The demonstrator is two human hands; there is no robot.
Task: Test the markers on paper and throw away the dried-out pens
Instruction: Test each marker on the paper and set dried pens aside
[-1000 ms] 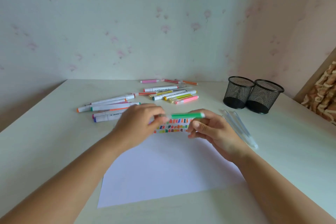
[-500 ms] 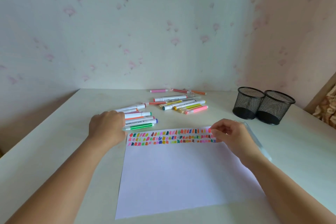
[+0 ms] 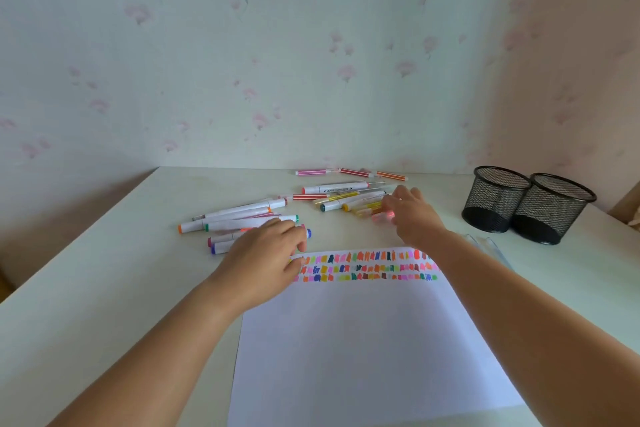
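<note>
The left hand (image 3: 266,253) lies flat, fingers relaxed, on the far left corner of the white paper sheet with coloured test marks (image 3: 363,340), which is on the white bench (image 3: 104,288). The right hand (image 3: 412,215) reaches over a blurred translucent pink marker (image 3: 382,217), perhaps touching it; I cannot tell whether it grips.

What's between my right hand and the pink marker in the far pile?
Nothing visible. The right hand is right at the pink marker, fingertips beside its end. The yellow markers lie just behind it, not in between.
</note>
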